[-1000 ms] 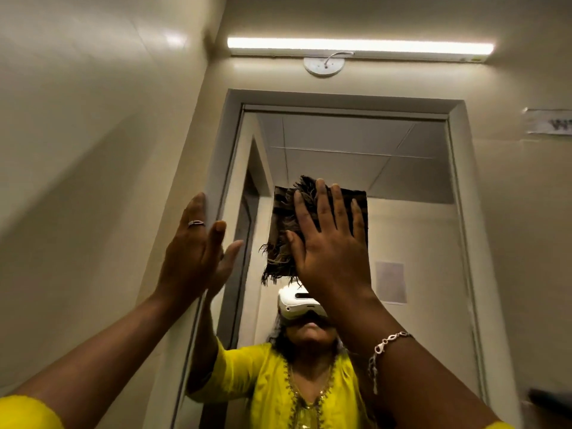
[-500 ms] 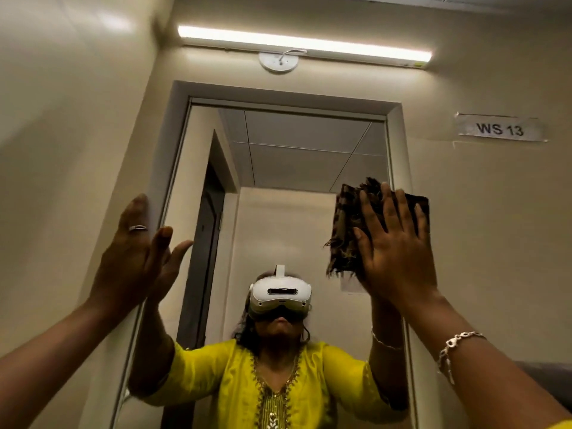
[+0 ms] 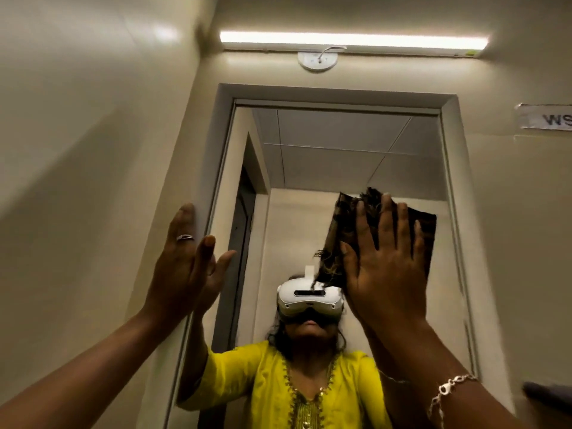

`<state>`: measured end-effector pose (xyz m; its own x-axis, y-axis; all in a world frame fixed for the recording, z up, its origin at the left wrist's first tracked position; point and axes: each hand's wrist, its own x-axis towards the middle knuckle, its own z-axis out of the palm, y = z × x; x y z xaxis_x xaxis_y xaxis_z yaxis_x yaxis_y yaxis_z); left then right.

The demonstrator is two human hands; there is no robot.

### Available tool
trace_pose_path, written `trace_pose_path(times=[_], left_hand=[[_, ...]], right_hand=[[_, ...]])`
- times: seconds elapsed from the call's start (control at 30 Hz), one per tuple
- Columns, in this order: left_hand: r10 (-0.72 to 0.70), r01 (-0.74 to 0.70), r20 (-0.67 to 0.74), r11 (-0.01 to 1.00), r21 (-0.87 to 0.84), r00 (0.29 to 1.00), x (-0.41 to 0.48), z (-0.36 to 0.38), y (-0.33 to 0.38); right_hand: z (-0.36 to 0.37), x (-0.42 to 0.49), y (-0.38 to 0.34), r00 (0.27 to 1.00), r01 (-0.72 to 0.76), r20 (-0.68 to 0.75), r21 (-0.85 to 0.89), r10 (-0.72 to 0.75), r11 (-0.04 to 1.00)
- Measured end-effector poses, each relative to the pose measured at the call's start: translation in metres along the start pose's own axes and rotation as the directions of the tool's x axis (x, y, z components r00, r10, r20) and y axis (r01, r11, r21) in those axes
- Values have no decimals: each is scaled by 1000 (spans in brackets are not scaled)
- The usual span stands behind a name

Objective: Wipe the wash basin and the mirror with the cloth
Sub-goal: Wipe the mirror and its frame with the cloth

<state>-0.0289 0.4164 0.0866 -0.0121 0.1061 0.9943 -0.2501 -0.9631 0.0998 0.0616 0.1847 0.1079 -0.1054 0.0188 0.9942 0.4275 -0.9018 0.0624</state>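
A tall framed mirror [image 3: 334, 156] hangs on the wall in front of me and reflects a person in a yellow top wearing a white headset. My right hand [image 3: 387, 267] presses a dark brown frayed cloth [image 3: 343, 230] flat against the glass at the mirror's right side, fingers straight and spread. My left hand [image 3: 185, 264], with a ring on one finger, rests flat with straight fingers on the mirror's left frame edge. The wash basin is out of view below.
A lit tube light [image 3: 353, 41] runs above the mirror, with a round white fitting [image 3: 317, 60] under it. A paper label [image 3: 548, 119] is stuck on the wall at the right. A side wall stands close on the left. A dark object [image 3: 551, 397] shows at the lower right.
My right hand swept the cloth across the glass from the middle to the right side, then a little back and lower. My left hand stayed on the left frame.
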Motion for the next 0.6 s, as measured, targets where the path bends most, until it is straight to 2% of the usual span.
trace_pose_path(times=[0.1,0.17,0.27,0.33,0.47,0.6], left_hand=[[-75,73,96,997,28,993,-5,1,-8],[-84,83,95,996,15,992,-8,1,-12],[45,-45,-11,999,-25,999,-9,1,-10],[51,-50,5,993,-106,999,-9,0,-9],[175,-175,-10,982,-67,985,-12,2,-15],[173,-175,-30,981,-88,984,-12,1,-15]], right_hand=[[5,-3,-41,999,31,9,34,-31,999],[8,-3,-68,999,50,8,67,-51,997],[13,-2,-105,995,100,9,106,-101,989],[18,-2,-128,989,140,19,126,-144,982],[26,0,-159,978,197,39,135,-204,971],[27,1,-161,968,241,34,142,-248,960]])
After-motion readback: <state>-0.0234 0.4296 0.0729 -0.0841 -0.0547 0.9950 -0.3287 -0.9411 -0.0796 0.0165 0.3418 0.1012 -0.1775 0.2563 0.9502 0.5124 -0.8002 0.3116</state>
